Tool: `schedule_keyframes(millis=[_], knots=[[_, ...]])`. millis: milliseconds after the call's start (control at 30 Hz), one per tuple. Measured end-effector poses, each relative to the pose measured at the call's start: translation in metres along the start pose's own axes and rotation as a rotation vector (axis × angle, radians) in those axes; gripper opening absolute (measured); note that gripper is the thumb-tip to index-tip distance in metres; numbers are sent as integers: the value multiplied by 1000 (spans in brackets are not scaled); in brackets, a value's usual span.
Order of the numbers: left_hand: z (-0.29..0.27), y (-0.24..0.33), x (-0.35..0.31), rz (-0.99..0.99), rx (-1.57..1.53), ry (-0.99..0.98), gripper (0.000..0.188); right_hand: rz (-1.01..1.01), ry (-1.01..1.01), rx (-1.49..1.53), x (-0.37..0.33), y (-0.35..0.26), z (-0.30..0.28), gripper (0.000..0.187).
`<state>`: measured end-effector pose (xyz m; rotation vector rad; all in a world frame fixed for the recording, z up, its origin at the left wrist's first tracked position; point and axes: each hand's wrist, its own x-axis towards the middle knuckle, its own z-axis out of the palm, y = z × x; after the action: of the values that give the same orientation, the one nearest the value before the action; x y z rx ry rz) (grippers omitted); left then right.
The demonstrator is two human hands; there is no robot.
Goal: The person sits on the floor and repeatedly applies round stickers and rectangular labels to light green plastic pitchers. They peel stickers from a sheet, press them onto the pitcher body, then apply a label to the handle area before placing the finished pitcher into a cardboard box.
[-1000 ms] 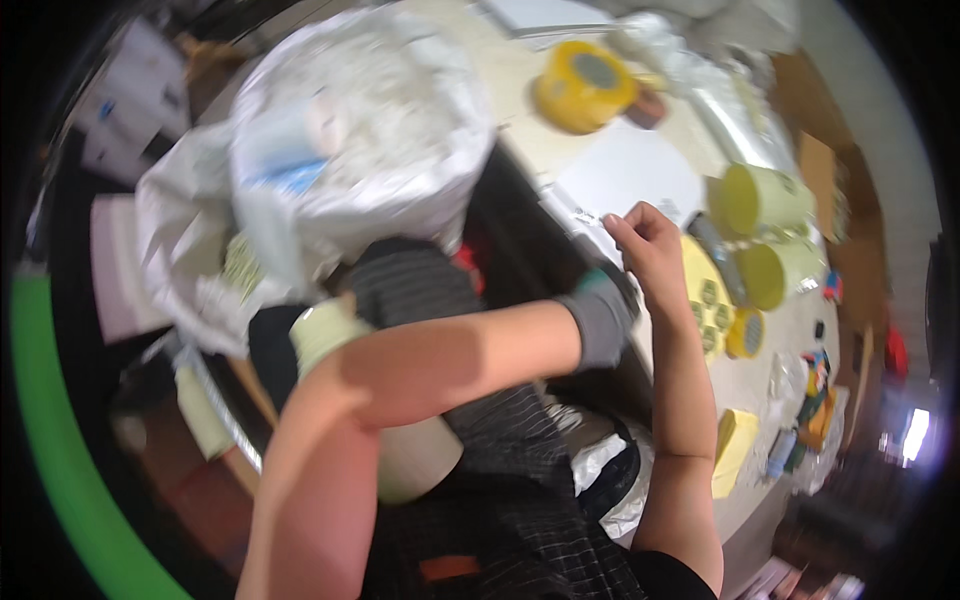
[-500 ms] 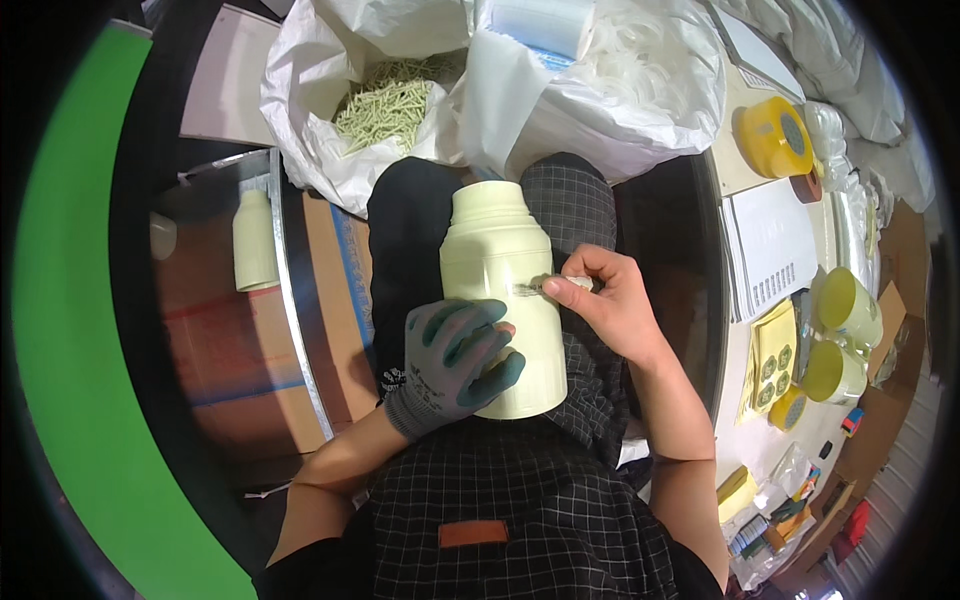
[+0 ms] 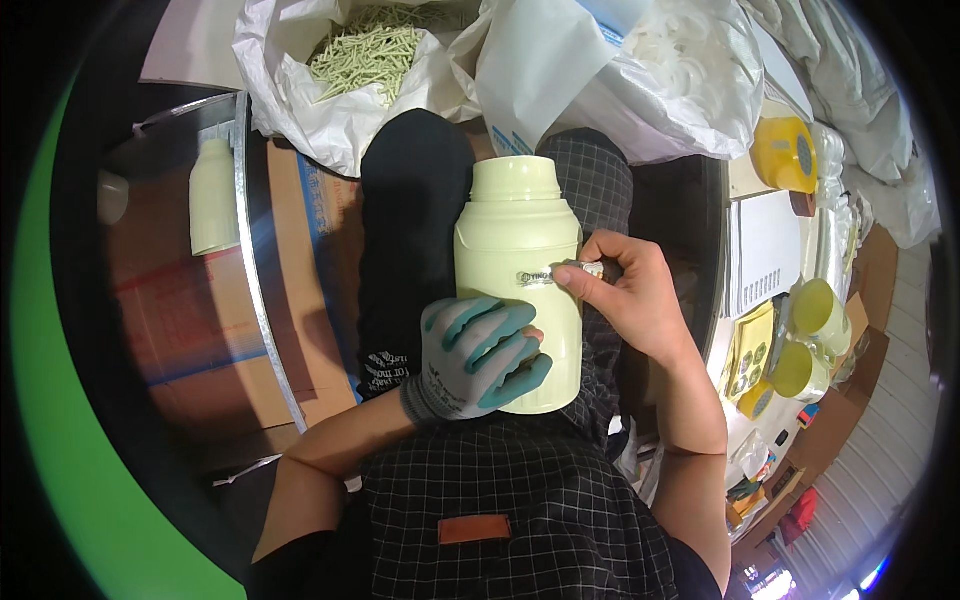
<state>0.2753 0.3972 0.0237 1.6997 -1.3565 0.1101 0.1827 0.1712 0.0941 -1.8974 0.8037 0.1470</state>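
A pale yellow-green thermos flask (image 3: 520,230) stands between my thighs, its stepped neck pointing away from me. My left hand (image 3: 478,352), in a grey glove with teal-coated fingers, grips its lower left side with curled fingers; one bare fingertip pokes out. A small dark printed mark (image 3: 533,277) shows on the flask's front. Just right of that mark, my bare right hand (image 3: 635,292) pinches a small whitish wad (image 3: 592,268) between thumb and forefinger. The thumb tip touches the flask beside the lettering and covers part of it. What the wad is made of cannot be made out.
Ahead lie a white sack (image 3: 290,120) of thin pale green sticks (image 3: 368,62) and a sack of translucent plastic pieces (image 3: 690,50). The right-hand bench holds yellow tape (image 3: 785,155), papers (image 3: 765,245) and green cups (image 3: 820,307). At left, another pale bottle (image 3: 213,200) stands behind a metal frame.
The view has shifted, and the flask now appears straighter. The mark shows more clearly as dark lettering. Both hands keep their places on the flask, the right still pinching the wad.
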Motion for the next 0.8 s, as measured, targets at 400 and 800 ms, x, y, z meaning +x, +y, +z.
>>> schedule_keyframes(millis=[400,800], knots=[[-4,2,3,-105,70,-163,56,-40,33,-182,3,-2,-5,42],[-35,-29,44,-110,-25,-121,35,-12,303,71,-1,54,26,45]])
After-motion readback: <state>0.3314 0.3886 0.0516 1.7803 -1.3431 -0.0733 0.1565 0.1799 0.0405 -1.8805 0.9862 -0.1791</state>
